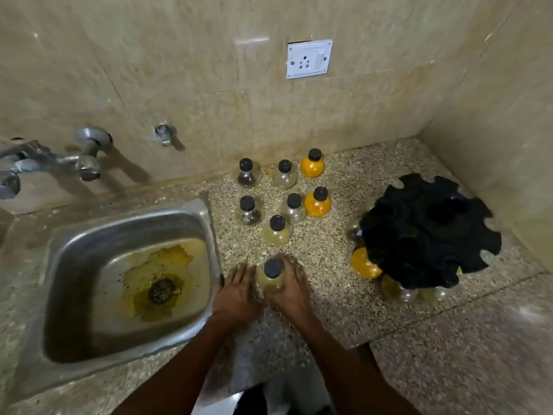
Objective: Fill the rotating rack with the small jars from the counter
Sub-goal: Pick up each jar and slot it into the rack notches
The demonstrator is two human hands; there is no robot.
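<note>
Right hand [291, 290]: grasping a pale jar [271, 278] on the bench [344, 265].
Left hand [236, 295]: released, flat, just beside the jar.
Rack [431, 232]: far right of the hands.

Tabletop layout
Sink [128, 223] lay left; seven jars [276, 230] stood centre, behind both hands; rack [428, 232] stood right, jars beneath it.

I see a speckled stone desk [344, 265], dull steel sink [125, 223], clear glossy jars [293, 208], matt black rack [428, 232].
</note>
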